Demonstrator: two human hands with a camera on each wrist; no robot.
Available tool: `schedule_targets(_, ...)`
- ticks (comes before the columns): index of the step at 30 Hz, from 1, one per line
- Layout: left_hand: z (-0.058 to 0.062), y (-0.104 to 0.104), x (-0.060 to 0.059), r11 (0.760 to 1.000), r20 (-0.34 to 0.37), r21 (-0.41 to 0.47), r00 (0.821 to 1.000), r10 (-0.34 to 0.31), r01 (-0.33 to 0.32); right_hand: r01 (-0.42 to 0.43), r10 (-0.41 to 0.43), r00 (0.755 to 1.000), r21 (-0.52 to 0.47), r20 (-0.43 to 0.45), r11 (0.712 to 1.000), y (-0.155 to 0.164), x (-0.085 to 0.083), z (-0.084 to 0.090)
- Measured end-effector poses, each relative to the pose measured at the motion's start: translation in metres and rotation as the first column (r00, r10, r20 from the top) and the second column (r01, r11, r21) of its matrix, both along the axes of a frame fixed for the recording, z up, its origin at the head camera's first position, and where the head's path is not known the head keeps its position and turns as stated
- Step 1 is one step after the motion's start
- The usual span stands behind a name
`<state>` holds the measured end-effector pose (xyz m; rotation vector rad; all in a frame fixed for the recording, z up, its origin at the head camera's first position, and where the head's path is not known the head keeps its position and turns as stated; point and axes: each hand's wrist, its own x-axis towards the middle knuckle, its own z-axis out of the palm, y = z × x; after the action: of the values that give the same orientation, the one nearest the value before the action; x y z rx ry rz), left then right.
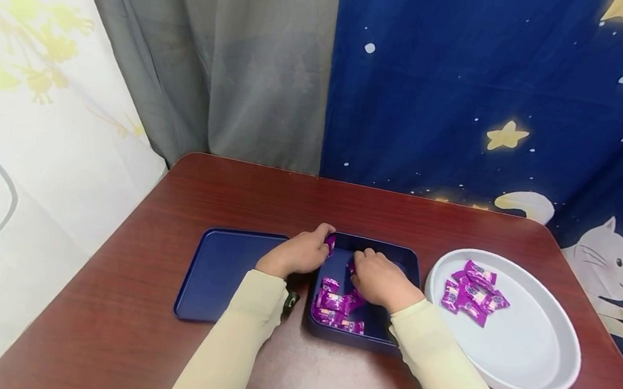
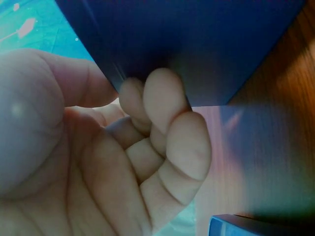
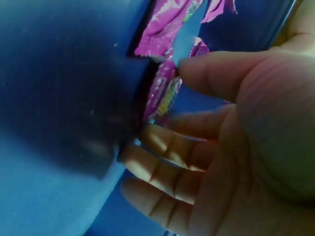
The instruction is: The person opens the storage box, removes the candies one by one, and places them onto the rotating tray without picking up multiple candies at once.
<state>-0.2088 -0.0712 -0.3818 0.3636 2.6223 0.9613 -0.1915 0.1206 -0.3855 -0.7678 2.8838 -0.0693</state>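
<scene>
A dark blue open box [image 1: 382,343] stands mid-table with several purple wrapped candies [image 1: 333,301] gathered in its near left part. At the box's left wall is my left hand [image 1: 298,252]; its fingers curl against the outside of the wall and the thumb reaches to the rim, as the left wrist view shows. One purple candy [image 1: 331,244] shows right by those fingers. My right hand [image 1: 382,279] reaches down inside the box. In the right wrist view its thumb and fingertips pinch a purple candy [image 3: 164,93], with another candy [image 3: 162,27] close beside it.
Left of the box lies a flat blue lid [image 1: 226,273], partly behind the left forearm. A white oval tray [image 1: 531,350] on the right bears several purple candies [image 1: 472,293]. The wooden table [image 1: 129,302] meets grey and blue curtains [image 1: 419,105] at the back.
</scene>
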Motion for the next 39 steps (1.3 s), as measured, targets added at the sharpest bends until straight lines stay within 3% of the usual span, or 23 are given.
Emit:
schedule_targets(7, -0.001, 0.0, -0.0001, 1.0, 0.004, 0.0, 1.0, -0.002, 0.002, -0.036, 0.036, 0.999, 0.013, -0.01, 0.999, 0.0027, 0.001, -0.001)
schedule_targets(20, -0.0023, -0.0009, -0.0006, 1.0, -0.009, 0.003, 1.0, -0.01, 0.01, -0.086, 0.09, 0.995, -0.078, 0.048, 0.993, 0.002, 0.0005, -0.0025)
schedule_targets(28, -0.0035, -0.001, -0.0014, 1.0, -0.007, 0.01, 1.0, -0.008, 0.008, -0.075, 0.082, 0.993, -0.081, 0.084, 0.994, 0.0012, -0.0003, 0.0018)
schedule_targets(39, -0.0029, -0.0005, -0.0007, 1.0, -0.003, 0.016, 1.0, -0.007, 0.007, -0.081, 0.09, 0.994, -0.135, 0.068, 0.988, 0.0033, -0.0014, 0.005)
